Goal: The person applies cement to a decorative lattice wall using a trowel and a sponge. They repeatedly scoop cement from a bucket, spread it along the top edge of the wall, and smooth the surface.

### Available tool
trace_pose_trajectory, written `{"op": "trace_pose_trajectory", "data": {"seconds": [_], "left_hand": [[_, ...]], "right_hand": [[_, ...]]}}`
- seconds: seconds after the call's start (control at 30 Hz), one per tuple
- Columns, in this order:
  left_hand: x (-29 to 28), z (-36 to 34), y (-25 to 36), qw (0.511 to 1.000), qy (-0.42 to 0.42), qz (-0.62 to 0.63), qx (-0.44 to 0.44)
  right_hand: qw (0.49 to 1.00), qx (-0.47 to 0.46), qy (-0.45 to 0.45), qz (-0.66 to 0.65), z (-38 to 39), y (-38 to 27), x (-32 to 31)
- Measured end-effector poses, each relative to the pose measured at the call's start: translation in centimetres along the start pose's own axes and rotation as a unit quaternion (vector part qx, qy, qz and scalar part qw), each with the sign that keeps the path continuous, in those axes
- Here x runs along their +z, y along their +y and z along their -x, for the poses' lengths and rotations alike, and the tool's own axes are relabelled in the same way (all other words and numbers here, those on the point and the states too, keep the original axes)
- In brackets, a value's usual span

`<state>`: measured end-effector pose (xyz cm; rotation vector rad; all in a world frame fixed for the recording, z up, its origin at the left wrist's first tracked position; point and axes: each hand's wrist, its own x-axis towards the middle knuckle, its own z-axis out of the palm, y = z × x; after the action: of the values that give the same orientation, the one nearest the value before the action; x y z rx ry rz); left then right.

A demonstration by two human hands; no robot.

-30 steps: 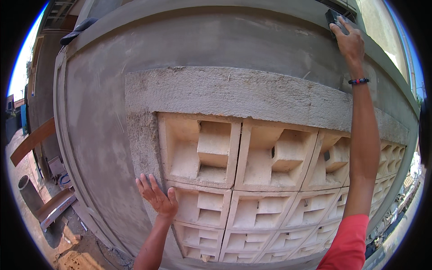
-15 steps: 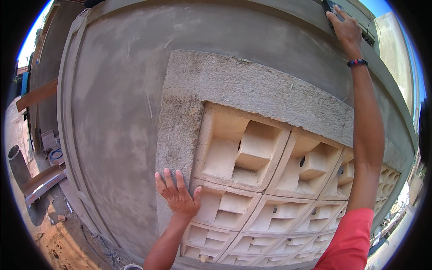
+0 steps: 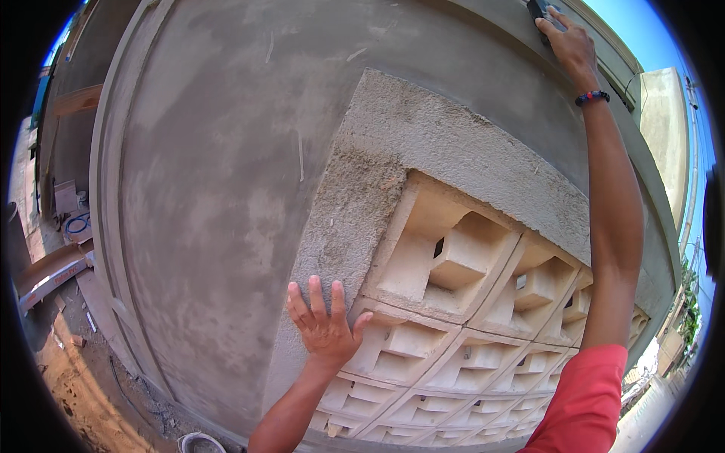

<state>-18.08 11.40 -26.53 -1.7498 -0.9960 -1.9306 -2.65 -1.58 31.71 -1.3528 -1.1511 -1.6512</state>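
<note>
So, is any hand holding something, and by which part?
The right hand presses a small dark tool against the wall; the grip is unclear. The left hand lies open and holds nothing.

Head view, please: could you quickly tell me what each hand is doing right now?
Left hand: open, fingers spread, flat against the rough plaster.
Right hand: raised high, pressing a dark tool to the wall.

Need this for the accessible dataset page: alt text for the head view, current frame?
A person's left hand lies flat, fingers spread, against the plastered frame beside pale decorative vent blocks set in a grey rendered wall. Their right hand, a beaded bracelet at the wrist, reaches high and presses a small dark tool to the wall. Debris and boards lie on the ground at left.
</note>
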Motion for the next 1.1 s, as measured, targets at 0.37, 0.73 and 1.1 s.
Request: {"op": "trace_pose_trajectory", "data": {"seconds": [0.37, 0.73, 1.1], "left_hand": [[0.2, 0.5, -0.2, 1.0, -0.005, 0.022, -0.009], [0.2, 0.3, -0.5, 0.999, -0.006, 0.022, -0.024], [0.2, 0.4, -0.2, 1.0, 0.005, 0.02, -0.023]], "right_hand": [[0.995, -0.082, 0.035, -0.048, -0.2, -6.6, 2.4], [0.98, -0.165, 0.059, -0.094, 0.9, -18.0, 3.7], [0.976, -0.207, 0.017, -0.07, 2.5, -27.6, 5.4]]}}
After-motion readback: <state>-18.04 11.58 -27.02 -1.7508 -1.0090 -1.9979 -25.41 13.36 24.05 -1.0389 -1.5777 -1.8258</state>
